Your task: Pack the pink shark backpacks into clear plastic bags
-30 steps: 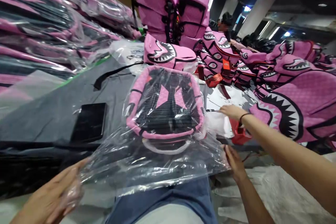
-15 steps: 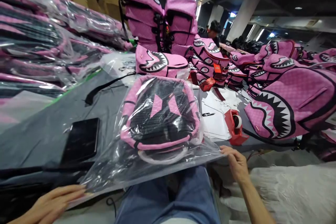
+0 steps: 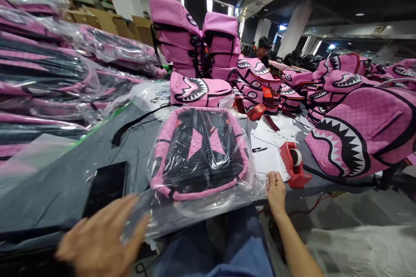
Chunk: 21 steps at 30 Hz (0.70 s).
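A pink-and-black backpack [image 3: 201, 151] lies inside a clear plastic bag [image 3: 235, 201] on a gray tabletop [image 3: 48, 181]. Light, even tension on both sides would likely draw the slack film flat; a hard tug at one corner could crease or tear it. The right hand [image 3: 276, 192] pinches the plastic near its right corner, fingers just outside the backpack's lower right edge. The left hand [image 3: 100, 236], blurred, spreads its fingers by the opposite corner, below and left of the backpack; whether they touch the film is unclear.
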Available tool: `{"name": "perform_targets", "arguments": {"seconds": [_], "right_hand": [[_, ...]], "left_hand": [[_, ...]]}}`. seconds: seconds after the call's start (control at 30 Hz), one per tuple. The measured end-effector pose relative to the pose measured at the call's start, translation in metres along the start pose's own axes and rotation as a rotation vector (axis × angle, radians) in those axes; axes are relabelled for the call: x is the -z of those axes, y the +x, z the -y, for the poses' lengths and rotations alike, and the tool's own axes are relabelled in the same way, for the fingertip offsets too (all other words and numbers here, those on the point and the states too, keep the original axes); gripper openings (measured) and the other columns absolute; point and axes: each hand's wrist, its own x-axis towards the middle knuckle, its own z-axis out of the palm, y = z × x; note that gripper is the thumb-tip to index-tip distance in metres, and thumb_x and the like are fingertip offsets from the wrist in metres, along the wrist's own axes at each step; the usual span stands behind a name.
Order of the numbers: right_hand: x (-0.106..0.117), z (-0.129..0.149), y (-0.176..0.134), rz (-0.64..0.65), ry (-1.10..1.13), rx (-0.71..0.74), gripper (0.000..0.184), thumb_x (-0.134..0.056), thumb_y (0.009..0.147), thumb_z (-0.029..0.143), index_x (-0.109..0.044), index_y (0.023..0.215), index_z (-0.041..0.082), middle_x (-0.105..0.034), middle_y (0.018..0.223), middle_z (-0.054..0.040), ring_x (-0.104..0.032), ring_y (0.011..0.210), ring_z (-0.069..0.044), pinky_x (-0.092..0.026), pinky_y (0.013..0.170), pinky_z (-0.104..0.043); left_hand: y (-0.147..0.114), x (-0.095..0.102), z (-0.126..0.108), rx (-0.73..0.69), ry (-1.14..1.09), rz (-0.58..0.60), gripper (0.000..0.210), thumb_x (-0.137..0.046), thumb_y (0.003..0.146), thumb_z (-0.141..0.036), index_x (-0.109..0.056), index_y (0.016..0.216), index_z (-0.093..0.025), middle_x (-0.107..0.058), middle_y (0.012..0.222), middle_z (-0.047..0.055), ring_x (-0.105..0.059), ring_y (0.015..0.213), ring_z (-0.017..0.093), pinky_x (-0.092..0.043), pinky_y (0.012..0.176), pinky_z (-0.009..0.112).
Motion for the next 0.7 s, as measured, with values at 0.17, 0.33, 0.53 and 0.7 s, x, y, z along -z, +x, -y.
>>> {"name": "perform_targets", "arguments": {"seconds": [0.17,0.33,0.53,0.7], "right_hand": [[0.005,0.003,0.002,0.007,0.035,-0.014,0.059,-0.049,0.087,0.081,-0.055,0.080,0.023,-0.041,0.049,0.0088,-0.039,0.040,-0.011,-0.031,0.039,-0.024],[0.004,0.001,0.001,0.012,0.092,-0.033,0.059,-0.051,0.086,0.081,-0.056,0.080,0.022,-0.040,0.048,0.0096,-0.037,0.037,-0.010,-0.031,0.037,-0.023],[0.012,0.005,0.008,-0.036,0.044,0.033,0.055,-0.053,0.089,0.074,-0.064,0.085,0.021,-0.046,0.050,0.0073,-0.044,0.039,-0.011,-0.036,0.041,-0.024],[-0.006,0.000,0.032,0.002,0.148,-0.135,0.056,-0.066,0.074,0.077,-0.061,0.082,0.021,-0.045,0.049,0.0085,-0.040,0.036,-0.011,-0.030,0.035,-0.024]], "left_hand": [[0.029,-0.018,-0.073,-0.334,0.026,0.103,0.038,-0.053,0.099,-0.054,-0.065,0.102,-0.018,-0.073,0.085,0.006,-0.066,0.090,0.029,-0.027,0.111,0.050],[0.026,-0.020,-0.066,-0.346,-0.104,0.225,0.015,-0.058,0.100,-0.037,-0.066,0.095,-0.025,-0.073,0.083,0.000,-0.064,0.089,0.025,-0.030,0.105,0.047],[0.047,-0.022,-0.057,-0.212,-0.224,0.369,0.026,-0.052,0.100,-0.039,-0.072,0.088,-0.029,-0.073,0.082,-0.002,-0.063,0.091,0.022,-0.032,0.099,0.044],[0.077,-0.043,-0.054,0.154,-0.360,0.695,0.049,-0.052,0.085,-0.068,-0.070,0.065,-0.026,-0.070,0.073,0.001,-0.064,0.078,0.023,-0.045,0.082,0.039]]}}
